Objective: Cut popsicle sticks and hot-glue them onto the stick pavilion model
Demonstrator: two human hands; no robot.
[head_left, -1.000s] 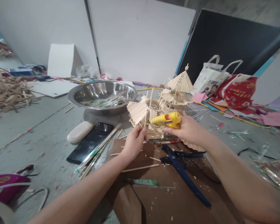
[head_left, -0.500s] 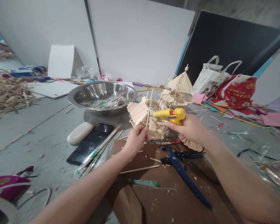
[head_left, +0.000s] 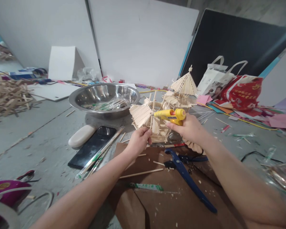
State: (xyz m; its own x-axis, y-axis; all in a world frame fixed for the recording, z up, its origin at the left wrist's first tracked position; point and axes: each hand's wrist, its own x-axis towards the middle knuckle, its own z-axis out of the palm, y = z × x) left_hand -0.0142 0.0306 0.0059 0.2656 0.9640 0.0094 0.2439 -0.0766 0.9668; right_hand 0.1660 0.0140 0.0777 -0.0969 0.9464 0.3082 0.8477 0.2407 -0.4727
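Note:
A small model building of thin wooden sticks [head_left: 145,117] stands on the floor in front of me. My left hand [head_left: 138,141] pinches an upright stick at the model's near side, fingers closed. My right hand [head_left: 189,128] grips a yellow hot glue gun [head_left: 170,115], its nozzle pointing left at the upright stick on the model. A second stick model with a pointed roof [head_left: 184,86] stands just behind.
A steel bowl [head_left: 85,103] holding wrapped sticks sits behind left. A black phone [head_left: 91,146], a white case [head_left: 81,135] and wrapped chopsticks [head_left: 101,152] lie left of a brown paper sheet [head_left: 171,197] bearing blue pliers [head_left: 188,179]. Bags [head_left: 240,92] and coloured paper lie right; stick scraps [head_left: 7,95] far left.
The glue gun rose from low against the model and its nozzle now sits at the upright stick. My left hand stayed pinched on that stick.

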